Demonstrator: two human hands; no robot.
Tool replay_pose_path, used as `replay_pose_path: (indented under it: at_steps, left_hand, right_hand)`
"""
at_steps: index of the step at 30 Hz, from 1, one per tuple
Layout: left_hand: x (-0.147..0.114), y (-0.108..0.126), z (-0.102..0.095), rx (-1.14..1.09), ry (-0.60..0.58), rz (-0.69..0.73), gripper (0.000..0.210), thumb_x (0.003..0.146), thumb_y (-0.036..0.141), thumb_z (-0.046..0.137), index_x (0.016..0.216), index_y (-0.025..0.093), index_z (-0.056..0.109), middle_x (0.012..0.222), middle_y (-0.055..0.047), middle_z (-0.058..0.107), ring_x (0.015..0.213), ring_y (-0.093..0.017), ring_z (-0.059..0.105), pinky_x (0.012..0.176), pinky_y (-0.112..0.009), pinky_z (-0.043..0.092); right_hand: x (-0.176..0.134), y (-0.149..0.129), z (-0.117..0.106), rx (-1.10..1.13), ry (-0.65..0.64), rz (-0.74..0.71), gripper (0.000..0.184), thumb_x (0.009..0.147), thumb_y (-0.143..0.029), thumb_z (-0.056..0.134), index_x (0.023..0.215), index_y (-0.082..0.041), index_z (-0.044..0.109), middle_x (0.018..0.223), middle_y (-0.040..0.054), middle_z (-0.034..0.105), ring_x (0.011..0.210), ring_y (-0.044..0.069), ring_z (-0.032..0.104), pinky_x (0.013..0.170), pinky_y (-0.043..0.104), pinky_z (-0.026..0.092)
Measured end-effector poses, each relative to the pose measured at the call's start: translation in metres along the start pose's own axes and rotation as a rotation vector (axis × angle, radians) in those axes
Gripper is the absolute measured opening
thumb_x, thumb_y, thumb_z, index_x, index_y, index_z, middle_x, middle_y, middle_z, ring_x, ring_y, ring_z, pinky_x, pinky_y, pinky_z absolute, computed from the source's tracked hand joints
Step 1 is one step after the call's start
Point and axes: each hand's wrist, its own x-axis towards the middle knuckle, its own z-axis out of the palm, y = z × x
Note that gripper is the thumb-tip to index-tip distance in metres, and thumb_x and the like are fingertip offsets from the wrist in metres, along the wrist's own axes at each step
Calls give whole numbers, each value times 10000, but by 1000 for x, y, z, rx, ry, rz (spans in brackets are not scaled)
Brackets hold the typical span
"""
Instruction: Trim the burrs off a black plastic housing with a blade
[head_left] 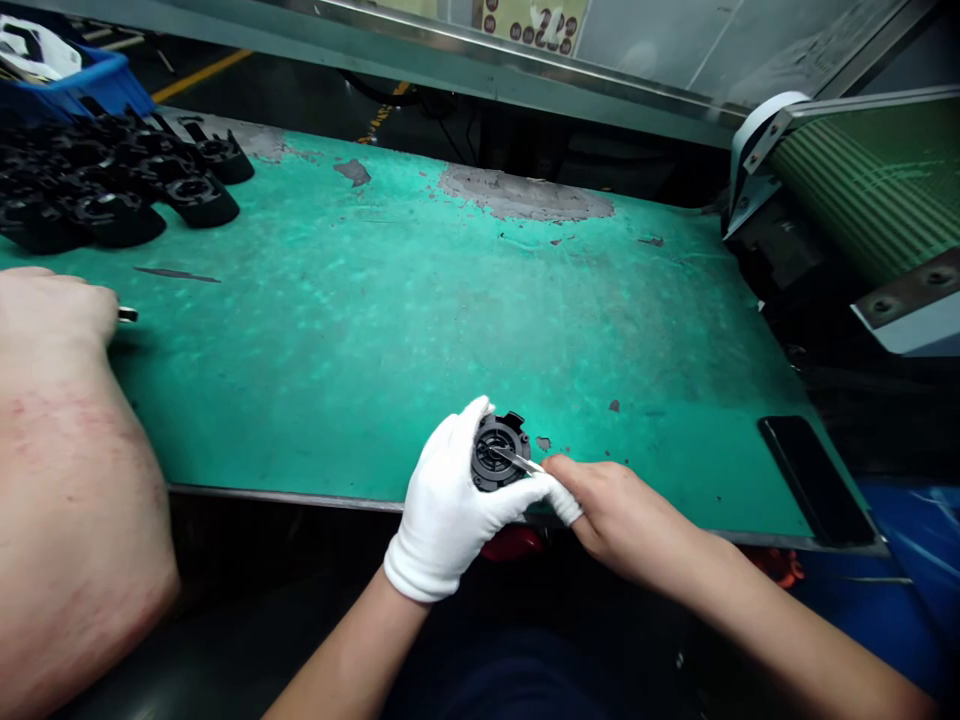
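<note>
From my station I see a green surface (pixel 450 310) spread across the view, its coating worn through to grey in patches (pixel 525 193), the largest near the far edge. Beyond it a metal rail (pixel 480 75) crosses at a slant, with a grey panel (pixel 660 65) above, partly covered by a yellowish sheet (pixel 504 15) with round brown marks. Farther left I make out dark floor (pixel 292 85) and a yellow line (pixel 202 75). A green belt (pixel 885 180) stands at right. Pale light mottles the surface; the space underneath is dark.
</note>
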Motion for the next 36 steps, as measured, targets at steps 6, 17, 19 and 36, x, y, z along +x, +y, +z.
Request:
replay_pose_path:
  at_steps: [6, 17, 19, 36]
  left_hand:
    - [3, 1, -3, -16, -66, -2, 968, 728, 618, 784, 1486, 194, 357, 1377, -123, 594, 1276, -279, 585, 1115, -430, 461]
    - [2, -1, -1, -15, -61, 44, 942, 739, 615, 774, 1469, 175, 372, 1363, -145, 593, 1271, -289, 580, 1115, -461, 455]
    - [2, 0, -1, -13, -69, 47, 943, 741, 616, 772, 1471, 174, 370, 1367, -144, 589, 1276, -287, 574, 1121, -455, 450]
    - [2, -1, 0, 10, -44, 86, 913, 747, 620, 767, 1452, 179, 393, 1392, -134, 583, 1285, -294, 570, 1125, -450, 455]
  right_hand:
    - [0, 2, -7, -26, -47, -51, 271, 828, -23, 440, 972, -204, 581, 882, 39, 707, 797, 203, 665, 656, 269, 382]
    - [3, 2, -35, -282, -42, -31, 217, 914, -131, 496, 1066, -236, 611, 941, 56, 742, 837, 245, 698, 644, 292, 378]
    - [6, 0, -41, -332, -79, -28, 190, 887, -114, 511, 992, -243, 604, 860, 38, 735, 769, 238, 696, 604, 290, 352]
    - [1, 5, -31, -292, 50, -22, 356, 1023, -353, 394, 1295, -343, 624, 1031, 29, 725, 899, 230, 693, 709, 331, 463]
